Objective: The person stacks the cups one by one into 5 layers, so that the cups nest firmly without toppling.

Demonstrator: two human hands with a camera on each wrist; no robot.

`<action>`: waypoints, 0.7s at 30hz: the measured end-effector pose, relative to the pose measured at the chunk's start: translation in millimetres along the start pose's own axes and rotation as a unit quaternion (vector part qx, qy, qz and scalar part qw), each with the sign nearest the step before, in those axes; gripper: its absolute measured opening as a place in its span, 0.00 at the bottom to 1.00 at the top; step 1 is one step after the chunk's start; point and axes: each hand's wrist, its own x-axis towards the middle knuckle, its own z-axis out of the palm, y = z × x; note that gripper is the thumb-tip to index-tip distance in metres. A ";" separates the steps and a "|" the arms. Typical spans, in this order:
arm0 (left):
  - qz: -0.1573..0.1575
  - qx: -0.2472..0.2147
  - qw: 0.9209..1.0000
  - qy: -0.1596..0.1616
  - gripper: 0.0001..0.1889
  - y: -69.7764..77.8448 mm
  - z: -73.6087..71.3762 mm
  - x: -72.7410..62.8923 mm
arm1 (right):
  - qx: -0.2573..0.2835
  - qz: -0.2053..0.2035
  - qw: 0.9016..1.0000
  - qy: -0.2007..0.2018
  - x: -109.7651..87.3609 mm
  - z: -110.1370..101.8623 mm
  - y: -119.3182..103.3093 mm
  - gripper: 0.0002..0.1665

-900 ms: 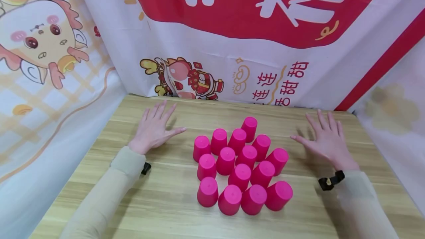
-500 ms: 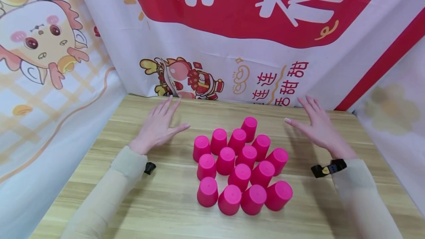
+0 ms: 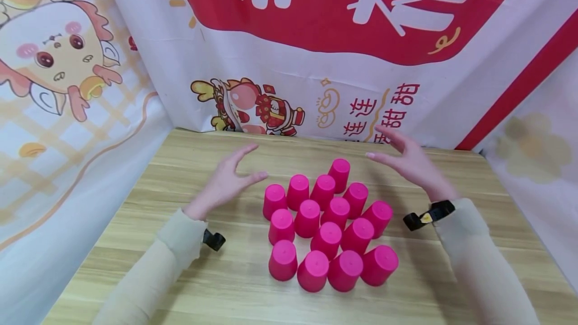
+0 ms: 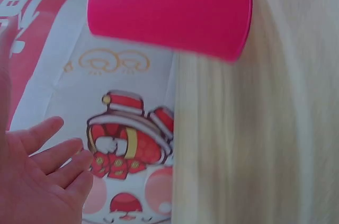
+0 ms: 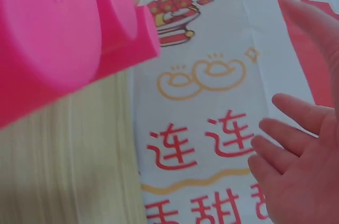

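Near the middle of the wooden table [image 3: 226,285], fifteen pink cups [image 3: 325,240] stand mouth down in a close cluster, with one at the back and a row of four at the front. To their left, the left hand [image 3: 228,182] hangs over the table, thumb and fingers apart, its thumb tip near the leftmost cup of the back part. On the other side, the right hand [image 3: 413,164] is raised beyond the cups' back right edge, thumb and fingers also spread apart, the grip loose. Both wrists come out of pale sleeves [image 3: 478,255], each with a black strap [image 3: 429,214]. Behind the table hangs a white cloth [image 3: 451,94] printed with red shapes, writing and a cartoon figure; another cloth [image 3: 63,59] at the left shows a big cartoon face.
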 end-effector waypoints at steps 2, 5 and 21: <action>0.000 -0.030 1.000 -0.005 0.46 0.3 5.4 -2.3 | 0.015 -0.014 1.000 -0.006 5.9 5.1 0.7 0.49; 0.008 -0.073 0.997 -0.017 0.45 -0.7 13.9 -6.5 | 0.037 -0.031 0.999 -0.016 14.3 14.0 2.0 0.47; -0.015 -0.130 0.988 -0.081 0.35 -3.4 38.3 -23.3 | 0.006 -0.016 0.993 -0.116 35.4 55.0 9.1 0.37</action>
